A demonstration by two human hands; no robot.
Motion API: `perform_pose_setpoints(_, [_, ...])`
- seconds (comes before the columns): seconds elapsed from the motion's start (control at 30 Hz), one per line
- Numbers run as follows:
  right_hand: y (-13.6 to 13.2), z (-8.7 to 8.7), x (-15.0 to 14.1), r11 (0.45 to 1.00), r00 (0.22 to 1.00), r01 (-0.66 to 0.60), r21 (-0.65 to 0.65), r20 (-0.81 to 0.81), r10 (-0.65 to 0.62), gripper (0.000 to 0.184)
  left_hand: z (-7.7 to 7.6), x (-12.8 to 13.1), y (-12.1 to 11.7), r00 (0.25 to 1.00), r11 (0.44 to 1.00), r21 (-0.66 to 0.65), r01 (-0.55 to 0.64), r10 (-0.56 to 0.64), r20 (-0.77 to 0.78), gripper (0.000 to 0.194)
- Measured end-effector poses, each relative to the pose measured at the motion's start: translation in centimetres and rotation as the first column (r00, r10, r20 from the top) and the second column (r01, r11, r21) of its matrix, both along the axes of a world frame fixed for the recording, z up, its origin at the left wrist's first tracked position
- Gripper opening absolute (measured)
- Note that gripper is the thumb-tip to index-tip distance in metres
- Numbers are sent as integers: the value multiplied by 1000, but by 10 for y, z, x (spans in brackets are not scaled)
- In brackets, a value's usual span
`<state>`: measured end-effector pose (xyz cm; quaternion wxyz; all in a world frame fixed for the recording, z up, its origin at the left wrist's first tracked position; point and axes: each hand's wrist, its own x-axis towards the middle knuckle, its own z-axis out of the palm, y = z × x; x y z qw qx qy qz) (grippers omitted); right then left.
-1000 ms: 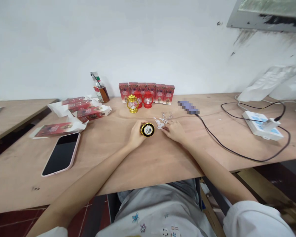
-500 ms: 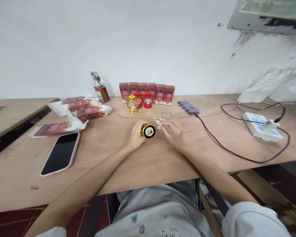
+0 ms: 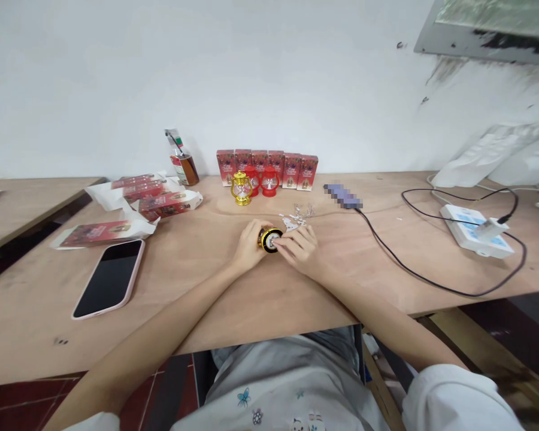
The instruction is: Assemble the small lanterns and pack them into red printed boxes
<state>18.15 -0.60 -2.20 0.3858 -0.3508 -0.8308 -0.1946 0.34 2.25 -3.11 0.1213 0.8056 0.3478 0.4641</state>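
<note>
My left hand [image 3: 250, 246] is wrapped round a small gold-rimmed lantern [image 3: 263, 242], tipped so that its black underside with a pale round centre faces me. At that centre the fingertips of my right hand [image 3: 302, 246] are pinched together; whatever they hold, if anything, is too small to make out. Just beyond my right hand lie small white pieces [image 3: 290, 223] and a little heap of clear bits [image 3: 303, 211]. Farther back stand an upright gold lantern [image 3: 241, 190] and two red lanterns [image 3: 269, 182].
Several red boxes [image 3: 291, 172] line the wall. Opened red packets [image 3: 99, 232], a phone [image 3: 110, 280] and a bottle [image 3: 186, 167] are on the left. On the right, a black cable [image 3: 399, 262] runs between a purple device [image 3: 345, 197] and a white power strip [image 3: 476, 233].
My right hand has moved left and slightly nearer, from beside the white pieces to the lantern's underside. My left hand keeps the lantern in about the same place.
</note>
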Motion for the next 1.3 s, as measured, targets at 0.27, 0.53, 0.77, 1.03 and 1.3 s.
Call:
perform_pose_setpoints(0.27, [2, -5, 2, 994, 983, -60, 88, 177, 44, 24, 0, 0, 0, 1000, 999, -20, -30, 30, 1, 23])
perform_pose_setpoints(0.53, [-2, -11, -10, 995, 976, -1, 104, 218, -21, 37, -5, -2, 4, 993, 996, -10, -85, 85, 86, 22])
perform_pose_setpoints(0.77, [0, -10, -11, 998, 982, -13, -54, 188, 23, 48, -4, -2, 6, 985, 990, -40, -132, 135, 104, 25])
perform_pose_setpoints(1.03, [12, -15, -2, 994, 992, -89, -69, 84, 95, 47, -3, -2, 5, 976, 987, -97, -129, 144, 164, 29])
perform_pose_setpoints(1.3, [28, -6, 21, 905, 967, 250, -344, 140, -214, 40, -6, -3, 11, 950, 982, -109, -155, 179, 255, 33])
